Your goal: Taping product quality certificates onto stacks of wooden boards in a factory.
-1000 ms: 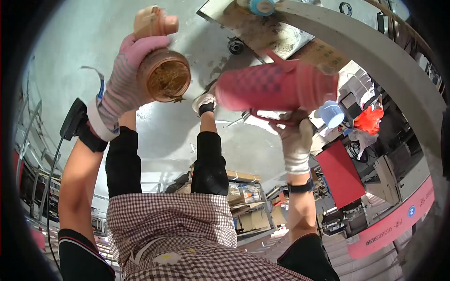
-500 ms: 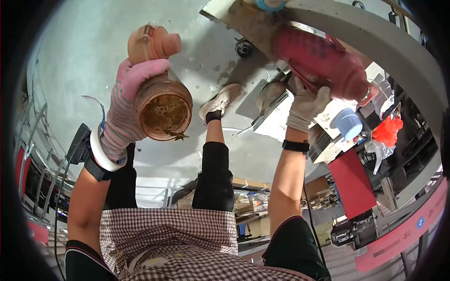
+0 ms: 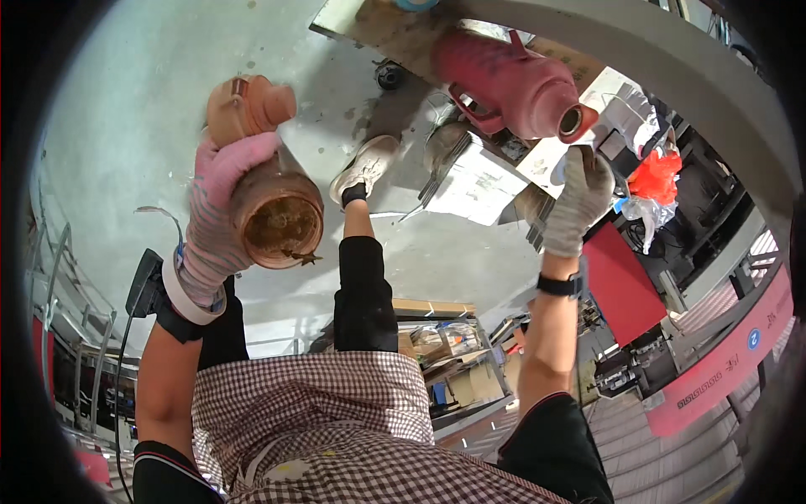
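Observation:
My left hand [image 3: 220,210], in a pink and grey striped glove, is closed round a wide-mouthed brown translucent bottle [image 3: 281,186]. Its mouth is uncovered, with brownish liquid inside and a small dark leaf-like bit at the rim. An orange-pink bottle lid [image 3: 243,109] sits just beyond the same hand; whether it is hinged on is hidden. To the right, a dull red thermos flask [image 3: 520,88] with a side handle rests on the bench, its mouth uncovered. My right hand [image 3: 579,197], in a pale glove, is below that mouth, fingers curled; what they hold, if anything, is hidden.
The bench [image 3: 378,34] runs along the upper right, under a thick curved grey beam [image 3: 672,67]. White sheets [image 3: 474,181] lie nearer me. A red bag [image 3: 655,176], a clear plastic bag [image 3: 648,220] and a red board [image 3: 623,281] are at the right. My shoe [image 3: 365,168] stands on the grey floor.
My right hand has left the thermos's handle side and moved right, over where a blue cup was in sight. The view has shifted. My left hand keeps its hold on the bottle.

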### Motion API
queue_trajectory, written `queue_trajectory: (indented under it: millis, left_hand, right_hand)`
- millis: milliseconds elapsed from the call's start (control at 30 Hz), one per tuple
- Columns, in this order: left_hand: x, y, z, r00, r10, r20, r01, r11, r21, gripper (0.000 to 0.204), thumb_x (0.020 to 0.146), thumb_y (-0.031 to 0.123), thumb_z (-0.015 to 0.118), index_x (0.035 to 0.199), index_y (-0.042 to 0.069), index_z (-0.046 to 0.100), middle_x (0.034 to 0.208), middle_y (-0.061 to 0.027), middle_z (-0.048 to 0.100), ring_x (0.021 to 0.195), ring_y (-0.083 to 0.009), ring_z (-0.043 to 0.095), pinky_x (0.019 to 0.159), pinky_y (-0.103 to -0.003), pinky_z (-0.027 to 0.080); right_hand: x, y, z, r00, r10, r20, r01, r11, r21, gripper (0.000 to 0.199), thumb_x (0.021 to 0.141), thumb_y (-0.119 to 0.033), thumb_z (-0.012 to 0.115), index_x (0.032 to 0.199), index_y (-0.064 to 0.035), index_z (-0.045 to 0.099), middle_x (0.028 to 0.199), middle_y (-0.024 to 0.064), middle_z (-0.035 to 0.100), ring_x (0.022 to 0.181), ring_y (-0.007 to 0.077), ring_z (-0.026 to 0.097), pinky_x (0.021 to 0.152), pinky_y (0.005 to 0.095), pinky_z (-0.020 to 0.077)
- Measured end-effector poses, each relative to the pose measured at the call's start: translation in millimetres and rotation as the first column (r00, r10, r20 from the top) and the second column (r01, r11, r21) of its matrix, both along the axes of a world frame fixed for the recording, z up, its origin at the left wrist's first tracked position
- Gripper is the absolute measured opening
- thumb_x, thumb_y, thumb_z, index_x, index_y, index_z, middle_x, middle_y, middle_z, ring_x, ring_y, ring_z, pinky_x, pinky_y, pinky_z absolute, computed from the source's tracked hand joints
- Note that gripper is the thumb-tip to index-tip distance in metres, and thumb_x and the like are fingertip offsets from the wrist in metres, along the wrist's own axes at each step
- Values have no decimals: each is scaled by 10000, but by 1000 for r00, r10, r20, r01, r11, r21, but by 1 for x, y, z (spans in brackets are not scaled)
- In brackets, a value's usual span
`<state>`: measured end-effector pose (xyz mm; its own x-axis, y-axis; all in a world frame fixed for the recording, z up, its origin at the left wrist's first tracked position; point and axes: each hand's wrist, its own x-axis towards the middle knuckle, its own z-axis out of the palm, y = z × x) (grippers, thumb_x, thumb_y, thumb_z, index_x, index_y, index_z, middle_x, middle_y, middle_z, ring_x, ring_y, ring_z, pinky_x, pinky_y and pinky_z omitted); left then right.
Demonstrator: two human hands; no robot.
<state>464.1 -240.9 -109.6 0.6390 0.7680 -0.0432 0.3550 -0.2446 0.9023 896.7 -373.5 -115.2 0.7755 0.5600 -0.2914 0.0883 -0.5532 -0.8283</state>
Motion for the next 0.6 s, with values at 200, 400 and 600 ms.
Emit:
queue_trajectory:
  millis: [200, 400, 600]
  left_hand:
    - [-6, -4, 15, 997, -44, 56, 45, 999, -19, 940, 551, 136, 942, 1379, 139, 496, 1286, -72, 593, 1148, -307, 544, 1003, -408, 457]
    - [-16, -12, 29, 998, -54, -25, 54, 999, 3, 860, 606, 187, 916, 1358, 135, 502, 1257, -66, 610, 1140, -351, 565, 1011, -469, 440]
    - [-16, -16, 23, 996, -83, -32, 84, 996, 27, 822, 625, 176, 904, 1342, 132, 503, 1265, -70, 608, 1122, -349, 579, 1007, -467, 451]
  right_hand:
    - [39, 44, -13, 872, 452, 189, -331, 828, -453, 457, 821, -262, 843, 1139, 26, 685, 1006, 50, 707, 919, 141, 641, 857, 289, 496]
    - [53, 7, -17, 956, 154, 250, -132, 986, -102, 783, 831, -352, 837, 1411, 16, 461, 1253, 140, 596, 1148, 244, 566, 1020, 397, 458]
    - [114, -62, -31, 889, 101, 447, 182, 818, -546, 963, 767, -385, 885, 1485, 12, 380, 1394, 168, 532, 1236, 279, 533, 1077, 368, 422]
